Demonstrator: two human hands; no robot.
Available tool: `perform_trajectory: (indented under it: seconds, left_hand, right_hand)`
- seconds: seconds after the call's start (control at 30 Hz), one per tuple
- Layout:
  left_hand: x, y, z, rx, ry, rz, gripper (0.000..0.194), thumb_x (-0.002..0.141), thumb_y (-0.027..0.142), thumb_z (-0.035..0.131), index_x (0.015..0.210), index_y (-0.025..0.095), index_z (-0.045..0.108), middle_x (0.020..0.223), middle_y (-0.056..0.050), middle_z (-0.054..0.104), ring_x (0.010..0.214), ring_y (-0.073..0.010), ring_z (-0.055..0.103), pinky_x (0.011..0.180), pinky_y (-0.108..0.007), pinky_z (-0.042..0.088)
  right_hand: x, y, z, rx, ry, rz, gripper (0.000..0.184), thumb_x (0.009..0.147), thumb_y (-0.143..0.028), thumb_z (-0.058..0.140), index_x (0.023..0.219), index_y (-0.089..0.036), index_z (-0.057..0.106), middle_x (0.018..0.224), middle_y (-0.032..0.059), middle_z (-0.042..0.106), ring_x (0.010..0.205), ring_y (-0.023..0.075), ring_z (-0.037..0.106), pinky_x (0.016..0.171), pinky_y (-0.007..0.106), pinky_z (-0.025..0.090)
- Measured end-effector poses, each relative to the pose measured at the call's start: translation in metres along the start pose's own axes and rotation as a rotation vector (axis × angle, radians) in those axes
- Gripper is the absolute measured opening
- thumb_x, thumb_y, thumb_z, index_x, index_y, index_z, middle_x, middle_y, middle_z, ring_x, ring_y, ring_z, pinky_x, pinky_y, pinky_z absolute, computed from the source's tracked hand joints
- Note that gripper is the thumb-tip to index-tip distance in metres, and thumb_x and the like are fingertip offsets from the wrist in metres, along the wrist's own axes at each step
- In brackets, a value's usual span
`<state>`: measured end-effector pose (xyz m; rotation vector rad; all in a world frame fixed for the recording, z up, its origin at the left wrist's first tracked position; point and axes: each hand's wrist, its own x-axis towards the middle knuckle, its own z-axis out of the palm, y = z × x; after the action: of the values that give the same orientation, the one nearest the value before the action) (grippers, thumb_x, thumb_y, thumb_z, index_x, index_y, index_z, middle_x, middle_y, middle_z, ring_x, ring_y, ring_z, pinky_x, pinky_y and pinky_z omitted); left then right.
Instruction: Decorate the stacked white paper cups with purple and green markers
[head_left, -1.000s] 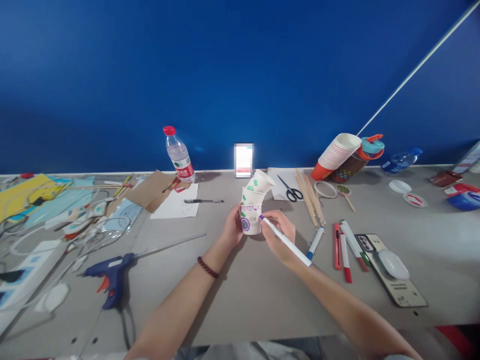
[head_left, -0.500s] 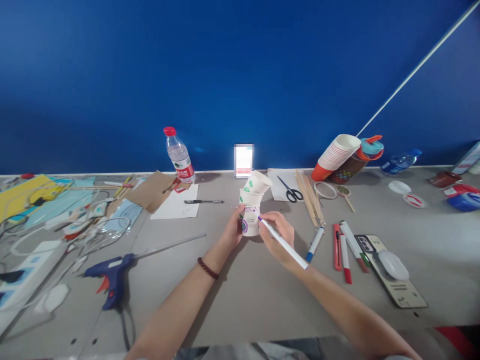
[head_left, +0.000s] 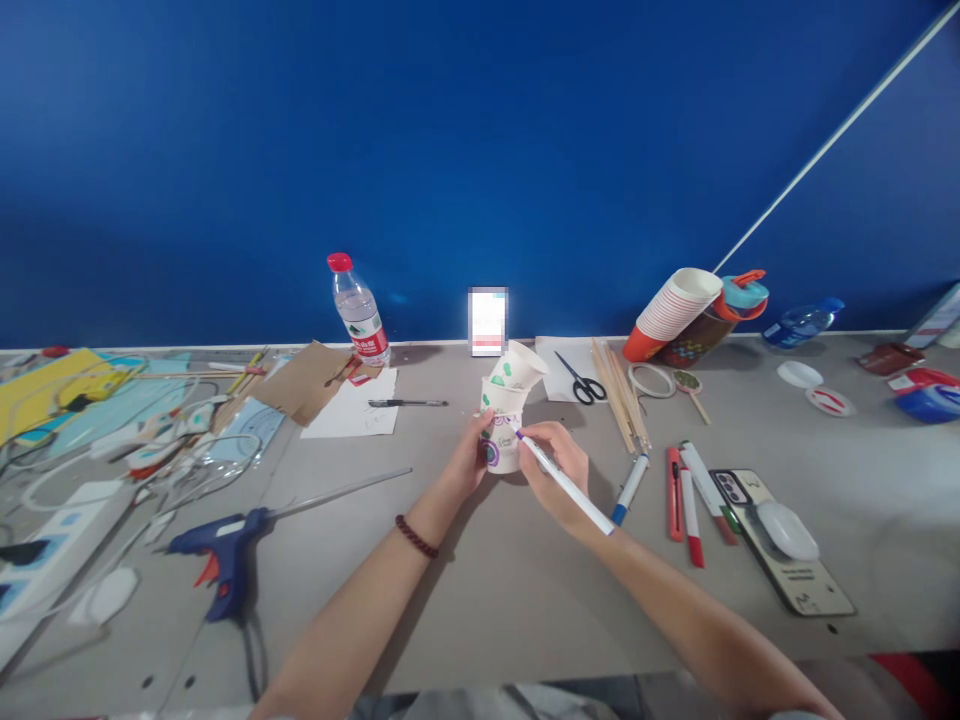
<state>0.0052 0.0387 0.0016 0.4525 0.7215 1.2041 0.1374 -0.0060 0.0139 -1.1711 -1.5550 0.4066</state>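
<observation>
Several white paper cups (head_left: pixel 504 400), joined in a stack with the top one leaning right, stand in front of me. Green blotches and purple loops are drawn on them. My left hand (head_left: pixel 471 458) is wrapped round the left side of the lower cup, its fingertips partly hidden behind it. In my right hand (head_left: pixel 559 465) is a white marker pen (head_left: pixel 574 492) with a purple tip. That tip is at the lower cup's right side; whether it touches cannot be made out.
A blue glue gun (head_left: pixel 225 550) lies left, near a white power strip (head_left: pixel 64 550). A water bottle (head_left: pixel 360 320) stands at the back. Scissors (head_left: pixel 583 382), wooden sticks (head_left: pixel 619 395), stacked cups (head_left: pixel 671 310), markers (head_left: pixel 631 488), a red cutter (head_left: pixel 674 495) and a phone (head_left: pixel 810 575) lie right.
The cup stack has shifted or turned very slightly to the right in my left hand. The marker's back end has moved a little left and up.
</observation>
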Motion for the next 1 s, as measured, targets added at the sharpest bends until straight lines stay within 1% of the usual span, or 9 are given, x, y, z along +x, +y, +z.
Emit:
perform_trajectory:
  seconds: [0.27,0.4,0.53,0.67,0.83,1.0]
  left_hand:
    - [-0.0005,-0.0001,0.0004,0.002,-0.004,0.014,0.035,0.067,0.037,0.079,0.092,0.017,0.068,0.088,-0.004,0.071,0.081,-0.0182,0.065,0.078,-0.029,0.047]
    - [-0.0006,0.0002,-0.0007,0.021,-0.016,0.009,0.037,0.068,0.039,0.079,0.095,0.017,0.068,0.090,-0.005,0.071,0.083,-0.0196,0.066,0.079,-0.030,0.047]
    - [-0.0006,0.0004,-0.0006,0.018,-0.006,0.016,0.041,0.065,0.040,0.081,0.095,0.016,0.068,0.090,-0.005,0.072,0.084,-0.0199,0.066,0.081,-0.031,0.048]
    - [-0.0001,0.0000,-0.0005,0.023,-0.008,0.010,0.041,0.065,0.041,0.080,0.095,0.016,0.069,0.090,-0.006,0.072,0.087,-0.0216,0.067,0.082,-0.031,0.047]
    - [0.0011,-0.0009,-0.0018,0.017,-0.011,0.023,0.040,0.066,0.041,0.080,0.094,0.016,0.069,0.091,-0.006,0.072,0.084,-0.0201,0.066,0.080,-0.031,0.047]
    - [0.0014,-0.0008,-0.0021,0.009,-0.012,0.015,0.043,0.065,0.042,0.081,0.096,0.015,0.068,0.091,-0.006,0.072,0.084,-0.0199,0.066,0.080,-0.031,0.048]
  right_hand:
    - [-0.0006,0.0009,0.0004,0.008,0.002,0.003,0.010,0.084,-0.022,0.060,0.093,-0.024,0.064,0.088,0.0043,0.068,0.076,0.0181,0.067,0.069,0.030,0.056]
    - [-0.0008,0.0010,0.0003,0.010,0.004,0.000,0.010,0.084,-0.023,0.060,0.093,-0.023,0.064,0.088,0.0043,0.067,0.076,0.0177,0.067,0.069,0.030,0.056]
    - [-0.0002,0.0009,0.0001,0.020,0.002,-0.011,0.011,0.083,-0.021,0.061,0.094,-0.023,0.064,0.087,0.0043,0.067,0.076,0.0174,0.067,0.068,0.030,0.055]
    - [0.0006,0.0006,0.0005,0.024,0.018,-0.034,0.009,0.083,-0.021,0.060,0.092,-0.023,0.063,0.085,0.0043,0.067,0.075,0.0176,0.067,0.066,0.030,0.055]
    - [0.0005,0.0018,0.0005,0.029,0.020,-0.033,0.009,0.083,-0.022,0.060,0.091,-0.023,0.064,0.086,0.0042,0.067,0.075,0.0177,0.067,0.067,0.030,0.056]
    - [0.0003,0.0022,0.0004,0.042,0.013,-0.027,0.009,0.083,-0.022,0.060,0.091,-0.023,0.063,0.087,0.0047,0.067,0.076,0.0181,0.067,0.068,0.030,0.056]
